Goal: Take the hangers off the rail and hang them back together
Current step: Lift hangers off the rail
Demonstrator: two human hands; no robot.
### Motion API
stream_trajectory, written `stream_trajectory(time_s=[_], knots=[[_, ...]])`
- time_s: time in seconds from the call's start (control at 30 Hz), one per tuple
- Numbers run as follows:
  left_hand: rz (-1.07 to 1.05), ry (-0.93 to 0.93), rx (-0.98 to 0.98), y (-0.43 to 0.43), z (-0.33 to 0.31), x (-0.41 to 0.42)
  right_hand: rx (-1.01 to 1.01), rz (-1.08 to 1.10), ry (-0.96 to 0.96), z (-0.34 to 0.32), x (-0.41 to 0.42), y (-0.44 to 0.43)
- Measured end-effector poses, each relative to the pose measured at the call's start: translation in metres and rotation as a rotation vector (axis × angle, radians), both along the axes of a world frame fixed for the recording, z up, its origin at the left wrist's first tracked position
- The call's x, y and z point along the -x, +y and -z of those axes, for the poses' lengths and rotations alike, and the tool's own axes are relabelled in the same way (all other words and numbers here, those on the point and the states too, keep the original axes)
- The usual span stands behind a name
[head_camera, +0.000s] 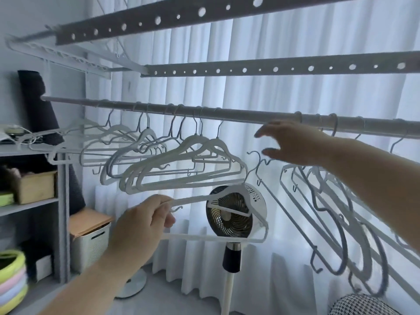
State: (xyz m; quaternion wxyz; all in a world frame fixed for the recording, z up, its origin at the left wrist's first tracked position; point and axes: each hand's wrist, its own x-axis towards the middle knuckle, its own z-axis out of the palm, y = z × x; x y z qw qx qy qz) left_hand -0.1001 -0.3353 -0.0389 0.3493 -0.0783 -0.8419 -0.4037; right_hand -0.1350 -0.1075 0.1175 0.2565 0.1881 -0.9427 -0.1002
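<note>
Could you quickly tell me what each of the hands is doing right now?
Left hand: closed on a white hanger.
Right hand: open, empty, just below the rail.

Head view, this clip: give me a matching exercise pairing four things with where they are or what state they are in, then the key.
Things:
1. left hand
2. right hand
3. fan
4. cardboard box

States or places:
A. on the shelf at the left
B. open, fingers spread just below the rail
C. on a stand, behind the held hanger
D. closed on a white hanger that is off the rail

Pairs: 1-D, 2-B, 3-C, 4-A
</note>
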Motion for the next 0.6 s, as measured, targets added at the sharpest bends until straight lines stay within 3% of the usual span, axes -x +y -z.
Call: stream_trajectory(time_s=[0.17, 0.37, 0.5, 0.6], knots=[[0.064, -0.017, -0.076, -0.052, 0.014, -0.049, -0.024, 0.052, -0.198, 0.008, -0.023, -0.044], [0.090, -0.096, -0.233, -0.135, 0.029, -0.114, 0.239, -0.015, -0.664, 0.033, -0.049, -0.105], [-0.049, -0.146, -0.299, -0.174, 0.045, -0.136, 0.341, -0.067, -0.741, 0.048, -0.077, -0.139], [-0.265, -0.173, -0.279, -0.191, 0.053, -0.146, 0.479, -0.105, -0.778, 0.058, -0.105, -0.161]])
